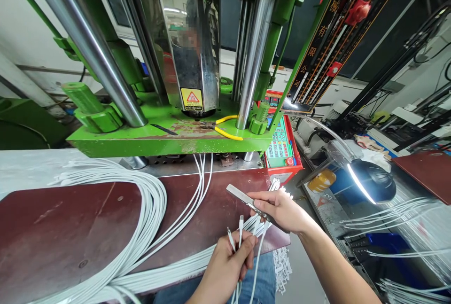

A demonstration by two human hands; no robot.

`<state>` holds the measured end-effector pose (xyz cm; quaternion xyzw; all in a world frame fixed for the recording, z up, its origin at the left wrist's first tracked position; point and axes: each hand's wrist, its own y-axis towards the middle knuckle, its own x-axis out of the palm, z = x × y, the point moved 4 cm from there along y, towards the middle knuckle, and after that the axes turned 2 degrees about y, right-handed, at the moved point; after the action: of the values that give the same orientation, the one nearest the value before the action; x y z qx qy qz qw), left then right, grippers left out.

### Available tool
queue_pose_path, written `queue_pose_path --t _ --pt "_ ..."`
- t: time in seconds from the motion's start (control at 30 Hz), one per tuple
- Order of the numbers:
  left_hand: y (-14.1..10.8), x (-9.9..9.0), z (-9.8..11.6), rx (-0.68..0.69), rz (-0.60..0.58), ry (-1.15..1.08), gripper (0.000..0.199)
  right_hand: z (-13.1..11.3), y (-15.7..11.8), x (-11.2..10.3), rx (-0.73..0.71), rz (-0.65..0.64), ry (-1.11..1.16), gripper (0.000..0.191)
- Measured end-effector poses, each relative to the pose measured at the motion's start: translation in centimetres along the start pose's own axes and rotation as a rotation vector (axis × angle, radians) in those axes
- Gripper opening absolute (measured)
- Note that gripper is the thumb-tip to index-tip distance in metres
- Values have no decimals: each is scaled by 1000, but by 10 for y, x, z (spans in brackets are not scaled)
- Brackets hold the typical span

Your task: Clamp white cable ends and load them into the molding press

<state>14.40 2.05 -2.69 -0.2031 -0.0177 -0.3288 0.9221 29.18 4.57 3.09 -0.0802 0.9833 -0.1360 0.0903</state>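
Note:
My left hand [230,259] is closed around several white cables [237,290], with their connector ends [241,223] sticking up past the fingers; one end is a flat metal plug. My right hand [282,207], just above and to the right, grips a flat-bladed metal tool [241,196] whose blade points up and left. Its darker rear part lies partly hidden under the palm. A white strand hangs below the right hand. Behind the hands, a bundle of white cables [176,268] runs across the brown board [211,200].
A green press [169,146] with steel columns stands ahead. Yellow-handled pliers [227,128] and a dark blade [164,129] lie on its plate. Coiled white cables [153,200] cover the board's left. Right are a red-framed control panel [278,144] and a lit lamp [369,182].

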Motion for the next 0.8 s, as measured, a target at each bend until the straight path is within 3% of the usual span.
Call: queue_pose_path --t 0.43,0.63,0.8 --pt "3 -5 2 -11 70 29 39 -2 -2 5 -2 -7 -139 44" --pt "-1 -4 7 10 10 -106 38 -5 -4 4 -5 -24 -123 45" --pt "-9 -13 8 25 103 -116 33 -3 -4 -4 -25 -14 -94 45"
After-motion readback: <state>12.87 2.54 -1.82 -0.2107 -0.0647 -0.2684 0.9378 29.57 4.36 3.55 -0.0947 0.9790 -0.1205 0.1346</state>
